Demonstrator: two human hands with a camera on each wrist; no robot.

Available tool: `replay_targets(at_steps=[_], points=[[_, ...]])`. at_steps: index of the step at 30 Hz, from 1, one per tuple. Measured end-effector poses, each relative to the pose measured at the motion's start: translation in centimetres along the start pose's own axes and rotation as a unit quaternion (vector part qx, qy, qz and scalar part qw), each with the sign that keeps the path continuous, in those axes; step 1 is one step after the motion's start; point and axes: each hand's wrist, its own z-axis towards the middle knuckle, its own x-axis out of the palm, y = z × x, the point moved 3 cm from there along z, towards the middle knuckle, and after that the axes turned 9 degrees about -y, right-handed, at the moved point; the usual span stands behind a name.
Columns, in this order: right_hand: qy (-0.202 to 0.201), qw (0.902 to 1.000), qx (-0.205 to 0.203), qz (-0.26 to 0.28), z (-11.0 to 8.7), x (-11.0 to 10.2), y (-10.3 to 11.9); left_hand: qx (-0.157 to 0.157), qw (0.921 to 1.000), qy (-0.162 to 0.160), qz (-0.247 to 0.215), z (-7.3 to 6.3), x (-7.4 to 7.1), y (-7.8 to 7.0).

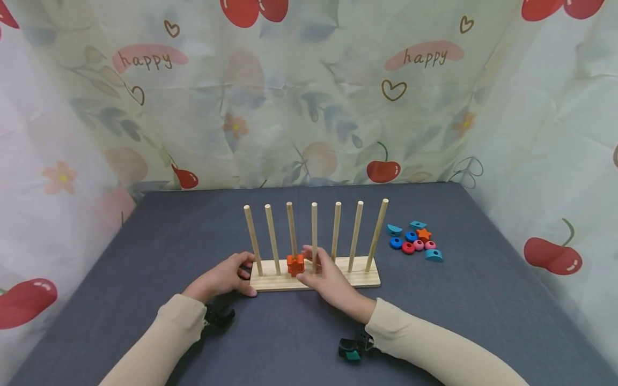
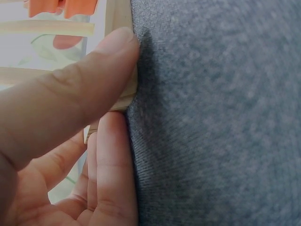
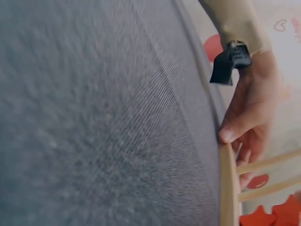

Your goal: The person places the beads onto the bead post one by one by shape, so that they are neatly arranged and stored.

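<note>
A wooden peg board [image 1: 338,280] with a row of several upright pegs lies in front of me. My left hand [image 1: 227,276] grips its left end, the thumb along the front edge and the fingers at the end face, as the left wrist view shows close up. Orange star beads [image 1: 295,265] sit low on the third peg from the left; two stars [image 3: 257,218] show in the right wrist view. Close to their right is my right hand [image 1: 333,284], around the fourth peg, thumb in front and fingers behind, spread apart with nothing seen between them.
Right of the board lies a loose group of beads: blue rings [image 1: 396,243], a red ring [image 1: 407,247], pink rings [image 1: 418,245], an orange star [image 1: 423,234] and teal half-round pieces [image 1: 434,255]. A dark grey cloth [image 1: 289,338] covers the table; a printed curtain hangs behind.
</note>
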Motion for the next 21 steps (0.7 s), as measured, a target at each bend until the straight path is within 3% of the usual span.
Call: replay_targets(at_steps=[10, 16, 21], points=[[0.078, 0.9929, 0.064, -0.063, -2.1, -2.0, 1.2, -0.006, 1.0, -0.002, -0.003, -0.2, 0.0, -0.1], [0.143, 0.9823, 0.066, -0.101, -3.6, -4.0, 2.1, -0.007, 1.0, 0.0, -0.004, -0.2, 0.1, -0.1], [0.161, 0.9743, 0.057, -0.146, -4.4, -6.3, 2.7, -0.005, 1.0, 0.001, -0.003, -0.2, 0.1, -0.1]])
